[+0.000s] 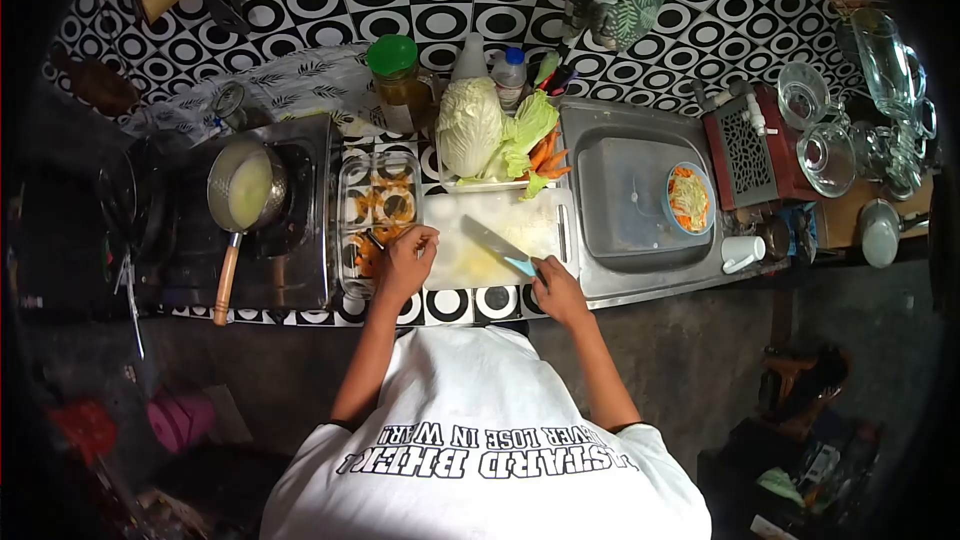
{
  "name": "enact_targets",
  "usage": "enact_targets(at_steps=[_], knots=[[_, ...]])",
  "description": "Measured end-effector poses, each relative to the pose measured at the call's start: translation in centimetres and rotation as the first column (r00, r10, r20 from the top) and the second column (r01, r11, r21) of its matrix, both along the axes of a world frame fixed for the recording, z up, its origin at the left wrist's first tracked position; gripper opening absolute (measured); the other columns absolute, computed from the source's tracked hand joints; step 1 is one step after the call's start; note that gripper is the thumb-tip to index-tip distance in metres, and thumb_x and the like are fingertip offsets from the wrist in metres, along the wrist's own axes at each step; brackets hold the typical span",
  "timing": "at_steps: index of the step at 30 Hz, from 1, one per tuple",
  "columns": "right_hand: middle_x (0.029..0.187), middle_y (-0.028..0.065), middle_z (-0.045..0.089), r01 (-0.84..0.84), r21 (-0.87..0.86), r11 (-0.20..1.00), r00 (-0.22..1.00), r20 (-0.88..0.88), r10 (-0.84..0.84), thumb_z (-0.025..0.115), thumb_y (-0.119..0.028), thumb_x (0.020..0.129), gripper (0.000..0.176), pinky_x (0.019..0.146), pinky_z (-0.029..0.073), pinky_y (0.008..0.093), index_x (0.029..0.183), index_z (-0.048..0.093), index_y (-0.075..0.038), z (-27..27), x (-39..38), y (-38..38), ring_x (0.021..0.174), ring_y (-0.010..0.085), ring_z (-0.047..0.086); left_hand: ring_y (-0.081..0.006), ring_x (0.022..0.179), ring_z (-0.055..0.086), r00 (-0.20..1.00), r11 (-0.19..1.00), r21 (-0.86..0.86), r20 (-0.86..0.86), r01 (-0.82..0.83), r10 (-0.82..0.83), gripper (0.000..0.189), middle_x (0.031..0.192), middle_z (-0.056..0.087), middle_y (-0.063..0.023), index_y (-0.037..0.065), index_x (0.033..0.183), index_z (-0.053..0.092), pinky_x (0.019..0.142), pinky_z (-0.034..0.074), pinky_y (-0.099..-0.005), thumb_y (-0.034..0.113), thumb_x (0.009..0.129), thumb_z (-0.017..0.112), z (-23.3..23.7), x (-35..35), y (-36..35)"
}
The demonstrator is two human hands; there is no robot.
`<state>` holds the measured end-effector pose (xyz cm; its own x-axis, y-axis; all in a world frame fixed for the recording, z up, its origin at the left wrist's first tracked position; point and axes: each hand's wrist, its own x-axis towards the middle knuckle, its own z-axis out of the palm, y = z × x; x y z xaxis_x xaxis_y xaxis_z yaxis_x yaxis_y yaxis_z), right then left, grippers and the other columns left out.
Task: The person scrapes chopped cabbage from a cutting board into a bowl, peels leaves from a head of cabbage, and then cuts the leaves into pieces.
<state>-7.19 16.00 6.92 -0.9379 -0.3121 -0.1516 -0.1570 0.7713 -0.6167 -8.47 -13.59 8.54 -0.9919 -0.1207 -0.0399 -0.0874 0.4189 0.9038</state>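
Observation:
My right hand (557,290) grips the light blue handle of a kitchen knife (488,238). The blade points up and left over a white cutting board (540,212), which has a pale yellowish patch on it. At the board's left edge, beside a clear tray (349,185), is my left hand (407,262) with its fingers curled in; anything inside them is hidden. Orange scraps (366,258) lie in that tray. Behind the board, a tray holds a napa cabbage (470,130), loose green leaves (528,132) and several carrots (546,154).
A saucepan (250,190) of pale contents sits on the stove at left, its wooden handle toward me. To the right, a bowl of shredded vegetables (689,200) stands in the steel sink (630,262). A green-lidded jar (393,80) and glassware (828,158) stand farther back.

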Motion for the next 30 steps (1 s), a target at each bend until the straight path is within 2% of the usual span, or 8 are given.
enact_targets(at_steps=[4,9,16,18,22,25,27,30], knots=[[0.107,0.0196,0.057,-0.05,0.014,0.999,0.998,0.025,0.05,0.055,-0.014,0.085,0.04,0.085,0.048,0.043,0.122,0.055,0.003,-0.8,-1.7,-2.9,0.097,0.038,0.058,-0.0184,0.071,0.061,0.997,0.996,0.07,0.053,0.057,-0.06,0.01,0.081,0.062,-0.0096,-0.002,0.09,0.061,0.066,0.048,-0.0288,0.008,0.089,0.062,-0.1,-1.0,-3.4],[0.114,0.02,0.058,0.207,-0.118,0.971,0.978,0.01,-0.207,0.059,-0.018,0.087,0.047,0.087,0.048,0.042,0.13,0.05,-0.002,2.0,-4.9,-5.1,0.102,0.0377,0.059,-0.0172,0.074,0.058,0.984,0.987,0.073,-0.115,0.144,-0.135,0.011,0.083,0.056,-0.0091,-0.002,0.088,0.059,0.068,0.048,-0.0282,0.009,0.09,0.06,-0.7,-1.4,-7.3],[0.13,0.0252,0.05,0.149,-0.135,0.98,0.945,-0.273,-0.182,0.069,-0.025,0.083,0.07,0.098,0.044,0.0405,0.138,0.037,0.004,7.9,-15.7,-10.1,0.119,0.0387,0.052,-0.0147,0.082,0.056,0.99,0.971,0.222,0.086,0.092,-0.113,0.016,0.091,0.062,-0.0049,0.001,0.104,0.06,0.076,0.046,-0.0285,0.013,0.093,0.059,-1.4,-0.4,-9.4],[0.144,0.0279,0.037,0.134,-0.114,0.984,0.949,-0.271,-0.16,0.078,-0.028,0.077,0.091,0.106,0.039,0.0404,0.144,0.026,0.004,9.5,-18.4,-11.5,0.133,0.0377,0.04,-0.0097,0.081,0.057,0.99,0.968,0.225,0.053,0.112,-0.127,0.019,0.091,0.063,-0.0029,0.001,0.107,0.062,0.073,0.046,-0.0251,0.015,0.094,0.06,-1.5,0.3,-9.6],[0.143,0.0301,0.037,0.006,-0.099,0.995,0.911,-0.411,-0.046,0.086,-0.028,0.066,0.109,0.109,0.036,0.04,0.146,0.02,0.005,9.8,-22.1,-13.6,0.133,0.0388,0.039,-0.0138,0.09,0.062,0.99,0.941,0.32,0.058,0.106,-0.131,0.02,0.095,0.065,-0.0067,0.0,0.109,0.06,0.079,0.048,-0.0276,0.015,0.096,0.058,-1.6,1.8,-10.5],[0.139,0.0292,0.042,-0.011,-0.154,0.988,0.95,-0.311,-0.038,0.087,-0.028,0.066,0.106,0.108,0.037,0.0388,0.143,0.023,0.006,9.5,-23.0,-14.3,0.13,0.0374,0.043,-0.0124,0.083,0.06,0.994,0.897,0.441,0.076,0.038,-0.079,0.018,0.091,0.066,-0.0054,0.001,0.105,0.062,0.076,0.047,-0.027,0.015,0.095,0.058,-1.3,2.7,-11.3],[0.137,0.0287,0.045,0.03,-0.158,0.987,0.963,-0.262,-0.071,0.086,-0.028,0.066,0.103,0.107,0.038,0.0382,0.142,0.025,0.006,9.3,-23.1,-14.5,0.129,0.0367,0.045,-0.0134,0.084,0.062,0.996,0.962,0.266,0.044,0.063,-0.077,0.017,0.091,0.066,-0.0067,0.0,0.106,0.062,0.076,0.048,-0.0274,0.013,0.095,0.058,-0.5,2.8,-12.0],[0.133,0.0276,0.049,0.066,-0.178,0.982,0.962,-0.249,-0.11,0.086,-0.027,0.066,0.098,0.105,0.039,0.0373,0.14,0.03,0.006,9.0,-22.8,-14.7,0.126,0.0357,0.049,-0.0149,0.089,0.062,0.984,0.97,0.203,0.092,0.131,-0.152,0.02,0.095,0.066,-0.008,0.0,0.107,0.062,0.08,0.048,-0.0311,0.015,0.095,0.059,1.5,2.9,-12.3]])
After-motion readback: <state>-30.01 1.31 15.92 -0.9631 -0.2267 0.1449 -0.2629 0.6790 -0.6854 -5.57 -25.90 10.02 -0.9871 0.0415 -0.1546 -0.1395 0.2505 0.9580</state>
